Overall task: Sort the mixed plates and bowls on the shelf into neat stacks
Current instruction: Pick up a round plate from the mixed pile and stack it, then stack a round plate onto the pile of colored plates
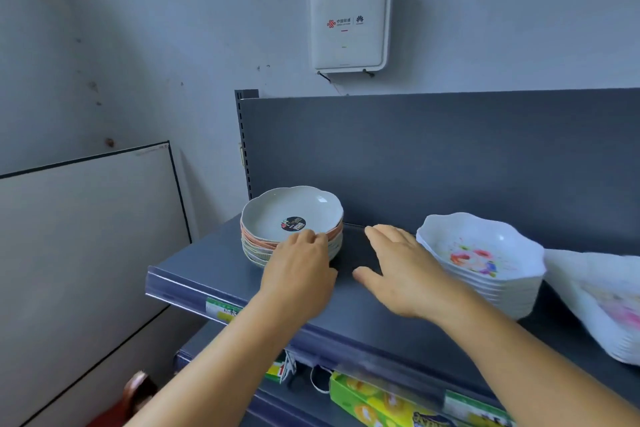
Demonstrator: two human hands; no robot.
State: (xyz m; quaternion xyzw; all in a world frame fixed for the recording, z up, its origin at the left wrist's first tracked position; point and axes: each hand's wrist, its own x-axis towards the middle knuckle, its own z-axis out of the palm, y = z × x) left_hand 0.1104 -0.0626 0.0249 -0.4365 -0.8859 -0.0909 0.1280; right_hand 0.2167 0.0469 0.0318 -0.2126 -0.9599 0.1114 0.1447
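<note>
Head view shows your left hand (299, 267) with its fingers (311, 238) curled against the near rim of the stack of scalloped plates (291, 218) on the shelf (207, 253), touching but gripping nothing clearly. Your right hand (403, 274) hovers flat, fingers spread wide, empty. Just right of those fingers sits the stack of floral bowls (485, 253); beyond it, another floral stack (602, 302).

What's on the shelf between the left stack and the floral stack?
Only the right hand, open over bare shelf, between the left stack and floral stack, in the head view.
</note>
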